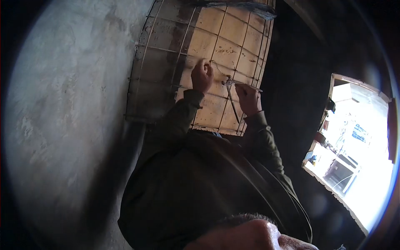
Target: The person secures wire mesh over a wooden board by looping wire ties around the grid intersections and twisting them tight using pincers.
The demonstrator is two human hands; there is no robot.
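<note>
I think I am in a building site or a rough workshop; I can't tell which. The wall beside me is bare, grey and blotchy. Thin metal bars cross in squares in front of stained, pale boards, and a dark bundle lies at the top. My right grip has metal pincers. It is dark in here, but bright light shows through a big opening with rough edges.
</note>
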